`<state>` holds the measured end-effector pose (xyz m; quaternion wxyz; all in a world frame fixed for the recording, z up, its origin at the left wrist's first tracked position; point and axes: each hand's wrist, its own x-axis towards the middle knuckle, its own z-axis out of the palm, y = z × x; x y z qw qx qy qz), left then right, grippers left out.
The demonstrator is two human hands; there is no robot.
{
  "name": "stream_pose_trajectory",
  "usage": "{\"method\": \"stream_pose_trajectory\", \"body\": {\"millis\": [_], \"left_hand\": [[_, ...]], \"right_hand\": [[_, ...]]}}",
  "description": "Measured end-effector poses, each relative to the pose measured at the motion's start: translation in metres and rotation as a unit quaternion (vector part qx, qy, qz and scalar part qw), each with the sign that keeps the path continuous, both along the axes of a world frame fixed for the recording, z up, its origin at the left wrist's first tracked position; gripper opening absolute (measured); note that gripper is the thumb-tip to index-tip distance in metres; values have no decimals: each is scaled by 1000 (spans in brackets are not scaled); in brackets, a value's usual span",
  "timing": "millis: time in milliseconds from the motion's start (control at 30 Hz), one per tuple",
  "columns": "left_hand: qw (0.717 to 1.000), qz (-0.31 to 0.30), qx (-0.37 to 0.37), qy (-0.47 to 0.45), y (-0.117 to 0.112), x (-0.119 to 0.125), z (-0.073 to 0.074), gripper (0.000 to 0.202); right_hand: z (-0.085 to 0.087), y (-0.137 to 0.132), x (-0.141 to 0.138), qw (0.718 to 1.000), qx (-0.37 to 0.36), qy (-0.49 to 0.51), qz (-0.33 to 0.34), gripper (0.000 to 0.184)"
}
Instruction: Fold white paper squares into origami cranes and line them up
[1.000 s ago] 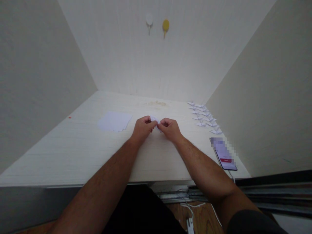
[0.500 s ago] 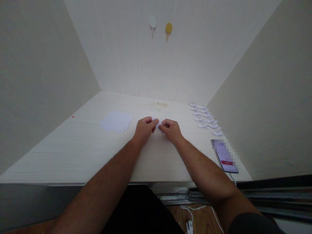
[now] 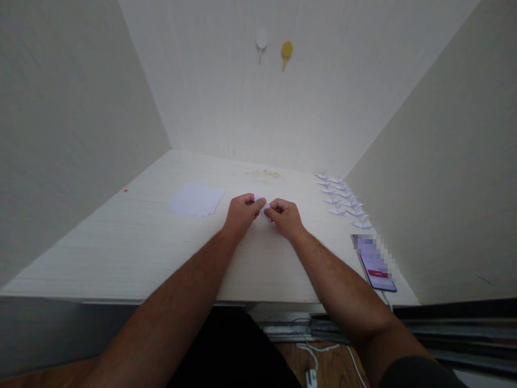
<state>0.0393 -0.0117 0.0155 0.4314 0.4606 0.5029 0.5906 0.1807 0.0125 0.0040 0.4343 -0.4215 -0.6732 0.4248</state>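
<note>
A small folded piece of white paper (image 3: 266,211) is pinched between my two hands above the middle of the white table. My left hand (image 3: 244,211) grips its left side with thumb and fingers closed. On the other side, my right hand (image 3: 284,214) pinches the paper's right edge. Most of the paper is hidden by the fingers, so its exact folds cannot be made out. To the left lies a stack of white paper sheets (image 3: 197,199). Several folded white paper cranes (image 3: 337,201) stand in rows on the right.
A phone (image 3: 374,264) with a lit screen lies at the table's right edge, a white cable (image 3: 388,299) running from it. Walls enclose the table (image 3: 161,253) at the left, back and right. A white hook (image 3: 261,40) and a yellow hook (image 3: 287,49) are on the back wall.
The view has shifted slightly, so most things sit a little farther right. Both hands keep their pinch on the paper, with hardly any visible change in their pose.
</note>
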Motion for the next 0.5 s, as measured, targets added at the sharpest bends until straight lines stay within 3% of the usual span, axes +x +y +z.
{"method": "stream_pose_trajectory", "body": {"millis": [200, 500], "left_hand": [[999, -36, -2, 9, -1, -1, 3, 25], [999, -9, 4, -37, 1, 4, -1, 30]], "right_hand": [[-1, 0, 2, 1000, 1, -11, 10, 27], [1, 1, 6, 999, 27, -35, 22, 24]]}}
